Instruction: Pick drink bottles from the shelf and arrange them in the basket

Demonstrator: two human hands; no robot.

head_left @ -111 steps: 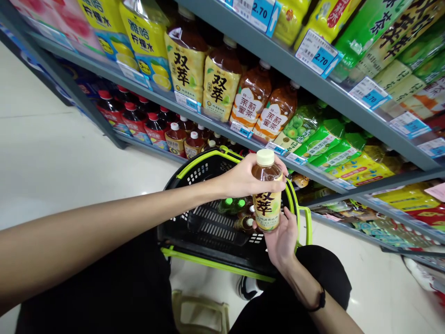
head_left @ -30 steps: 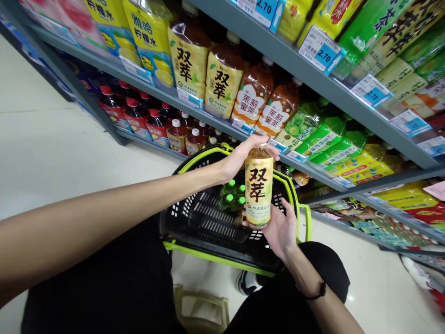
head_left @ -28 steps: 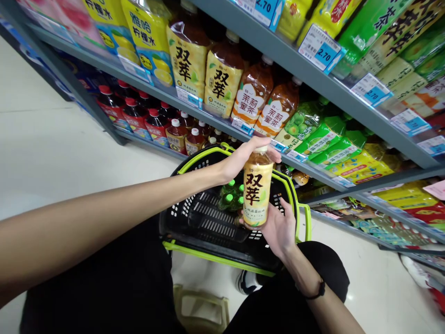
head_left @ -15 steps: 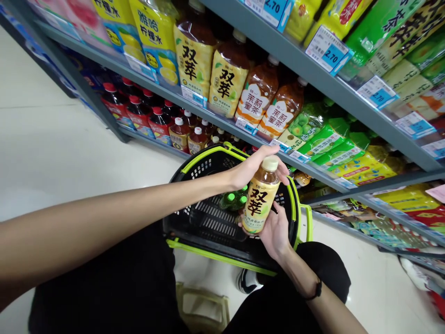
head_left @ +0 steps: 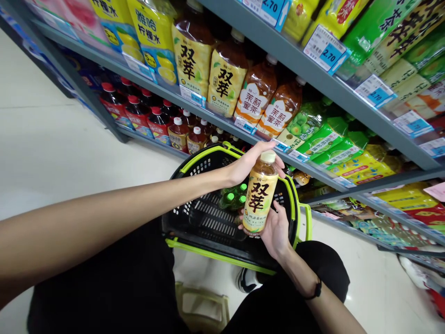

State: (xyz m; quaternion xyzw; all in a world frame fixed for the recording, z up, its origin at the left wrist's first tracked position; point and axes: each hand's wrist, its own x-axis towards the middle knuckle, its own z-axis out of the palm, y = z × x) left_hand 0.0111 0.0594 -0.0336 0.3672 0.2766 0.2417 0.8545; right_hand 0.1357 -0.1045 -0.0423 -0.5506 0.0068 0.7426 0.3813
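Observation:
A bottle of tea drink (head_left: pixel 259 199) with a cream cap and a yellow label is held over the basket, its label facing me and its top leaning a little right. My right hand (head_left: pixel 274 232) grips its lower part from the right, fingers wrapping underneath and behind. At the top, my left hand (head_left: pixel 245 164) curves behind the neck; its fingertips show to the right of the cap, and the bottle hides part of them. Below is a black shopping basket (head_left: pixel 181 222) with lime-green trim, containing several green-capped bottles (head_left: pixel 229 199), partly covered by the held bottle.
Grey shelves (head_left: pixel 327 51) cross the view, stocked with several large tea bottles (head_left: pixel 227 76), lemon drink bottles (head_left: pixel 153 41) and green drink packs (head_left: pixel 323 137). Red-capped bottles (head_left: pixel 134 109) stand on the lowest level. My dark-clothed knees (head_left: pixel 323 264) flank the basket above a pale floor (head_left: pixel 52 153).
The bottle has tipped slightly, its cap rising a little and its label turning more squarely to me. Both hands stay on it; the basket has hardly shifted.

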